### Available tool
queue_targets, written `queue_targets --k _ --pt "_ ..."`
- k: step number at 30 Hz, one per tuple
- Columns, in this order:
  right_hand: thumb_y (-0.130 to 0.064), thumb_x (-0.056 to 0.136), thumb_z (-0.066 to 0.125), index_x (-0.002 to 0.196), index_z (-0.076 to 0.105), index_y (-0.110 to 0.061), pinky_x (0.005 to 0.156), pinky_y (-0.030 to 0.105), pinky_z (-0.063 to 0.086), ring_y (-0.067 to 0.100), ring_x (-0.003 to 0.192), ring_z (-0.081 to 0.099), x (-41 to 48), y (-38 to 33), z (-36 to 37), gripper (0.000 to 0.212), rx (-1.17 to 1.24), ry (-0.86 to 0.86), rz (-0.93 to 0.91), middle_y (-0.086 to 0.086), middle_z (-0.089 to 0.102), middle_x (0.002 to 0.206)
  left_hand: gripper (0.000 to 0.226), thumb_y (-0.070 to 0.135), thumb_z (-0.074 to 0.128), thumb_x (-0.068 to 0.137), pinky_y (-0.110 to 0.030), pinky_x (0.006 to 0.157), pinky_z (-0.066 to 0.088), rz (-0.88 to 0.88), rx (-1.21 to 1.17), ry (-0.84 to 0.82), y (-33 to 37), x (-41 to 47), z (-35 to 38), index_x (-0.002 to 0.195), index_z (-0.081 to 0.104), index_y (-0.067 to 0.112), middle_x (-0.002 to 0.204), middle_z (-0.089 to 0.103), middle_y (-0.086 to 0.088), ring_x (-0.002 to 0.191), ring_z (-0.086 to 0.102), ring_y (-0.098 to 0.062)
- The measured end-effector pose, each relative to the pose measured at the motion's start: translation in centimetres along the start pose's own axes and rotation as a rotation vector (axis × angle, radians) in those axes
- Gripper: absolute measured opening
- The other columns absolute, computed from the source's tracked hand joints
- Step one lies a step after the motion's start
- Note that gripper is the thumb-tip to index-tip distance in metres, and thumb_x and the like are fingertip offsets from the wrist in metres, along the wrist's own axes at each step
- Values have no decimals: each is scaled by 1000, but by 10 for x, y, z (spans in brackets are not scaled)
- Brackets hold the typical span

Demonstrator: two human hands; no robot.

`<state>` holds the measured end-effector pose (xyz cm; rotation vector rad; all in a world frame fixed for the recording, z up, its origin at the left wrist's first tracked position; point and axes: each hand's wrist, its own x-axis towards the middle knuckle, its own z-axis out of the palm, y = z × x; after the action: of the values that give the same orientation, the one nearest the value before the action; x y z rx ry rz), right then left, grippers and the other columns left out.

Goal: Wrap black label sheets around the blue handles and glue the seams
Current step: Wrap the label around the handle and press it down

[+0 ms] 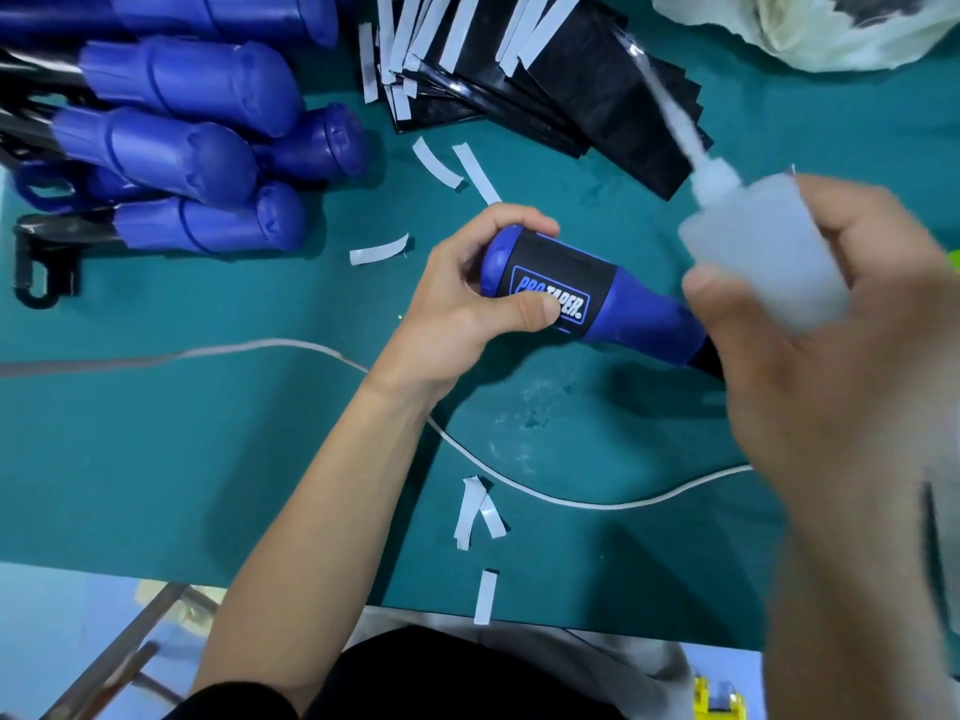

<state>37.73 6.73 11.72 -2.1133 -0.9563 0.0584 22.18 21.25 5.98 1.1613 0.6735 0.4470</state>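
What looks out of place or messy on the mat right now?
Peeled white backing strips lie scattered across the green mat, and a whitish smear, possibly dried glue, marks it near the handle. The wrapped label looks straight.

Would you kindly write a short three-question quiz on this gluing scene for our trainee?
1. True or false: the left hand grips a handle that already carries a black label.
2. What does the right hand hold? A: scissors. B: a glue bottle. C: a tape roll.
3. Fill in: the spare handles lie piled at the far ____ of the table.
Key: 1 true; 2 B; 3 left.
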Motion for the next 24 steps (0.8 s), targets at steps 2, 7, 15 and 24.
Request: queue_targets --k 2,7,15,24 --pt "-41 87 72 128 57 -30 74 26 40 6 88 59 -5 8 12 45 -24 104 92 -36 58 103 53 15 83 63 -35 83 53 -2 -9 6 -1 1 -1 112 62 14 109 60 -20 95 58 -29" --pt "-22 94 71 122 65 -3 84 46 54 41 97 65 -12 18 33 34 109 399 -26 -23 66 116 54 10 85 61 -45 86 55 5 -72 63 -4 2 -4 109 60 13 107 63 -11 94 59 -29" --pt "-14 102 62 122 54 -6 55 37 50 28 64 66 7 28 37 24 613 108 37 23 64 118 56 -11 80 64 -31 89 53 104 266 237 -9 3 4 104 56 20 111 67 -3 99 64 -17" --pt "-20 95 68 124 58 -6 60 36 51 28 62 67 1 37 55 34 772 4 218 0 69 100 45 7 83 69 -35 105 47 395 917 223 -8 -4 5 112 73 16 115 72 13 119 65 -11"
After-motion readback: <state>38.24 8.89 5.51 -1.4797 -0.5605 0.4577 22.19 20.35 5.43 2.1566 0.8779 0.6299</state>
